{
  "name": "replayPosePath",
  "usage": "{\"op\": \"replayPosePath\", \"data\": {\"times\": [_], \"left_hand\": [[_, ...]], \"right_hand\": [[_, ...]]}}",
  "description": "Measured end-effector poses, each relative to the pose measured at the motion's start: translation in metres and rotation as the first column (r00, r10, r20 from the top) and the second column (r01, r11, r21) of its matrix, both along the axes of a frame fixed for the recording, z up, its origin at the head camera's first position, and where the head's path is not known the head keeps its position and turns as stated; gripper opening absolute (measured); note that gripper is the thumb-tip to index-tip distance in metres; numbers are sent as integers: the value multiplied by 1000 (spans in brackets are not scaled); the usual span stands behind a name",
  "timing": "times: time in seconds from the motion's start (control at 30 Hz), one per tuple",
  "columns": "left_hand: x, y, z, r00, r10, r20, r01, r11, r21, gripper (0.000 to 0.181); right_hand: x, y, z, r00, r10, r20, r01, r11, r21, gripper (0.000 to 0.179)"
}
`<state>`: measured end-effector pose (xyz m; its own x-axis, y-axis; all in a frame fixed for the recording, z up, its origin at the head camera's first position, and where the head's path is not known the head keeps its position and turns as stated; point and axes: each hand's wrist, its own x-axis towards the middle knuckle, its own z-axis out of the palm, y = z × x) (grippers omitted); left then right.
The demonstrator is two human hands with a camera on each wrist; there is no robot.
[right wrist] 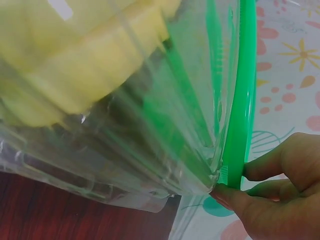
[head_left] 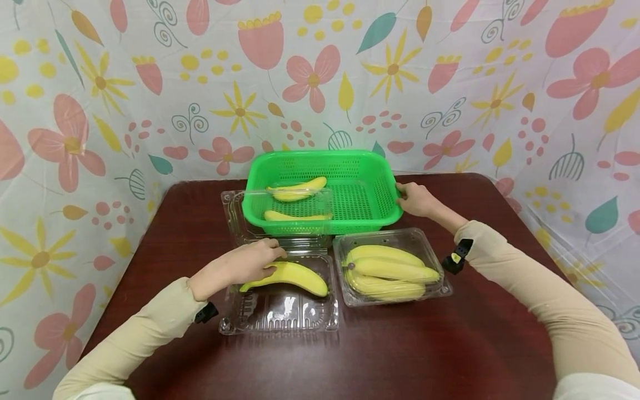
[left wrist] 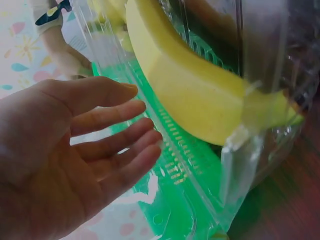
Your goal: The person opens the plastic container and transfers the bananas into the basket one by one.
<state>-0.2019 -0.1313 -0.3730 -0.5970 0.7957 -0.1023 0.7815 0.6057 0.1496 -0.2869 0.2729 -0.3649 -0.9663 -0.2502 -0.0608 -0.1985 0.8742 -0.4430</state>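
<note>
One banana (head_left: 295, 278) lies in the base of an opened clear plastic clamshell box (head_left: 280, 322), its lid folded back against a green basket (head_left: 320, 229). Just above the banana's left end is my left hand (head_left: 252, 261). The left wrist view shows that hand's fingers (left wrist: 125, 132) spread and loosely bent, holding nothing, with a gap to the banana. At the basket's right end, my right hand (head_left: 420, 200) pinches the green rim between thumb and fingers, seen closely in the right wrist view. Two bananas (head_left: 300, 189) lie inside the basket, the nearer one partly behind the clear lid.
To the right of the open box stands a closed clear box (head_left: 350, 297) with several bananas (head_left: 390, 270) inside. Everything rests on a dark red-brown table (head_left: 430, 344). A flower-patterned curtain (head_left: 320, 128) hangs behind and along both sides.
</note>
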Motion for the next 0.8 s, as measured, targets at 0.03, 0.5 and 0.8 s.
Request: {"op": "replayPosePath", "data": {"times": [0.03,0.5,0.8], "left_hand": [[1,1,0,1000,-5,2,5,1000,0,28],[3,5,-8,1000,-29,11,29,999,-15,38],[3,13,-7,999,-33,-34,31,998,-56,22]], "right_hand": [[0,0,0,1000,-3,2,3,1000,1,54],[0,1,-3,1000,22,12,-22,1000,-17,53],[1,-1,0,1000,0,5,0,1000,-5,53]]}}
